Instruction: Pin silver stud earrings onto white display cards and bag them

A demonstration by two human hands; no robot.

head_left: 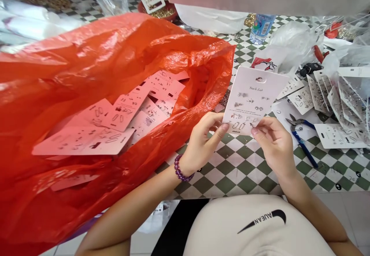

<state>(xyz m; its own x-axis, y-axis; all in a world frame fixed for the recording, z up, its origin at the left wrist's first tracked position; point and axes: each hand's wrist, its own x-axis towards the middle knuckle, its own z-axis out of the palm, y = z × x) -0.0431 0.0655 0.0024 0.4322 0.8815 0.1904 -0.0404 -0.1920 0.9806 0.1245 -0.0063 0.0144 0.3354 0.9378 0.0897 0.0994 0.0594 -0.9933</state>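
Both hands have hold of one pale pink earring card (pixel 251 90), tilted up toward me over the table. It carries rows of small studs with larger hoops near the bottom. My left hand (pixel 202 140), with a purple bead bracelet (pixel 182 169) at the wrist, pinches the card's lower left corner. At the lower right edge, the thumb and fingers of my right hand (pixel 273 142) are closed by an earring on the card. Left of my hands, a big red plastic bag (pixel 162 48) lies open with several similar earring cards (pixel 98 140) inside.
Blue-handled pliers (pixel 303 144) lie on white paper to the right. Beyond them lean several filled earring cards (pixel 332 98). A water bottle (pixel 261 29) and clear plastic bags (pixel 291 44) are farther back. The checkered table's front edge (pixel 231 194) is close to my body.
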